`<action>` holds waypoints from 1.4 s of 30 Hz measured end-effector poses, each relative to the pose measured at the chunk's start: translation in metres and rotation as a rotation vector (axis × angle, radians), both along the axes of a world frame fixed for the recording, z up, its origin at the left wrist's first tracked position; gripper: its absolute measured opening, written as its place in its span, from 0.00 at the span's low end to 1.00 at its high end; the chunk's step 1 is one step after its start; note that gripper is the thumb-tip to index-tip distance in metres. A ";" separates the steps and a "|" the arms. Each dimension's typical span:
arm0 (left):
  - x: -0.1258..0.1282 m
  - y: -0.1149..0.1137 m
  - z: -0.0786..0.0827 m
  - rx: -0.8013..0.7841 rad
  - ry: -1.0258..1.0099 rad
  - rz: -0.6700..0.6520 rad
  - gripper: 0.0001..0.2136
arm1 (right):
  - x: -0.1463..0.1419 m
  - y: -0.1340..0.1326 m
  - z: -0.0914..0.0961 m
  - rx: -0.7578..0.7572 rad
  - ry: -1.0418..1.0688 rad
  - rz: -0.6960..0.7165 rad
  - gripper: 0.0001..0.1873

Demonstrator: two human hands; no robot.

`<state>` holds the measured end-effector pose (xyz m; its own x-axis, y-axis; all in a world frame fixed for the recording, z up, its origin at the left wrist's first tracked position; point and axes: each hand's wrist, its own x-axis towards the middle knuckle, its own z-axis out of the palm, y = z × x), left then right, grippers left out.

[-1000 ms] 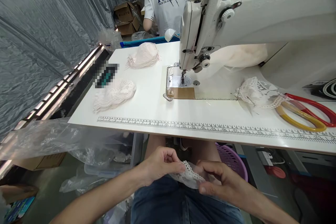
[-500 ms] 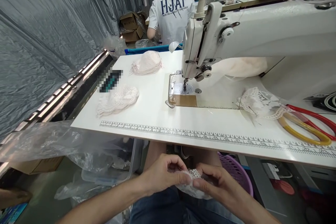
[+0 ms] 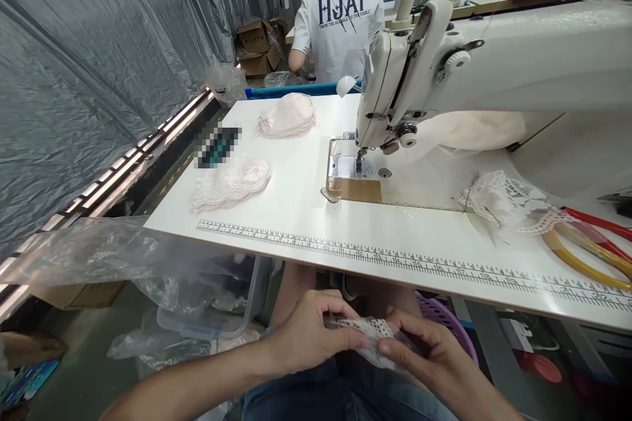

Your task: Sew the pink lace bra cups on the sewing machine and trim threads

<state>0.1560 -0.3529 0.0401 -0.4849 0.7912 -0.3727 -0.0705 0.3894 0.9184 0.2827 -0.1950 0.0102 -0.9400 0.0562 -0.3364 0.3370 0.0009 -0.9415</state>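
Observation:
Over my lap, below the table edge, I hold a piece of white lace [image 3: 374,329] between both hands. My left hand [image 3: 320,332] pinches its left side between thumb and fingers. On the other side my right hand [image 3: 427,348] grips it the same way, the two thumbs close together. The lower part of the lace hangs bunched beneath the thumbs and is partly hidden. Above stands a white sewing machine [image 3: 474,66], its needle and presser foot [image 3: 360,161] over the metal plate.
On the white table [image 3: 296,210] lie a lace stack [image 3: 232,183], a pale pink fabric stack [image 3: 289,116], more lace [image 3: 513,200] and scissors [image 3: 587,253] with red and yellow handles. A purple basket [image 3: 447,322] and a clear plastic bin [image 3: 212,322] stand below. A person [image 3: 340,26] sits ahead.
The view has shifted slightly, so the table and machine sit differently in the picture. My hands have moved slightly apart, and more of the lace edge shows between them.

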 end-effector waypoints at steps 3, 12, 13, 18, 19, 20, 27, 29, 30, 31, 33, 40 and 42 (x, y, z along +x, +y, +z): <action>0.001 0.000 0.002 -0.014 0.026 0.002 0.08 | 0.000 -0.002 0.000 0.047 0.033 -0.003 0.17; -0.003 -0.001 0.006 0.085 -0.135 0.068 0.07 | -0.005 -0.002 0.002 0.060 0.075 0.016 0.17; -0.005 -0.001 0.007 0.100 -0.175 0.068 0.07 | -0.006 -0.001 0.003 0.059 0.085 0.032 0.17; -0.017 -0.002 0.012 0.069 -0.357 0.112 0.11 | -0.014 0.001 0.013 0.044 0.108 0.055 0.18; -0.019 -0.002 0.012 0.069 -0.396 0.123 0.11 | -0.015 0.001 0.016 0.030 0.107 0.051 0.18; -0.019 -0.002 0.012 0.074 -0.442 0.134 0.12 | -0.015 0.001 0.018 0.006 0.107 0.051 0.19; -0.019 0.002 0.008 0.097 -0.660 0.156 0.15 | -0.010 0.000 0.029 -0.260 0.209 0.136 0.18; -0.018 0.003 0.009 0.095 -0.607 0.122 0.14 | -0.008 0.002 0.029 -0.176 0.171 0.165 0.18; -0.018 0.004 0.009 0.092 -0.569 0.095 0.13 | -0.007 0.003 0.029 -0.103 0.143 0.172 0.17; -0.018 0.004 0.010 0.087 -0.525 0.065 0.12 | -0.007 0.003 0.029 -0.025 0.120 0.179 0.17; -0.017 0.004 0.011 0.077 -0.444 0.010 0.11 | -0.007 0.002 0.028 0.085 0.098 0.188 0.18; -0.017 0.003 0.016 0.044 -0.232 -0.053 0.11 | -0.017 -0.007 0.025 0.090 0.086 0.101 0.20; -0.016 0.003 0.017 0.031 -0.189 -0.056 0.13 | -0.018 -0.008 0.025 0.100 0.074 0.076 0.21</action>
<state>0.1400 -0.3497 0.0568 -0.3634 0.8273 -0.4283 -0.2220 0.3696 0.9023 0.2648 -0.2027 0.0348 -0.9648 0.0138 -0.2626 0.2623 0.1184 -0.9577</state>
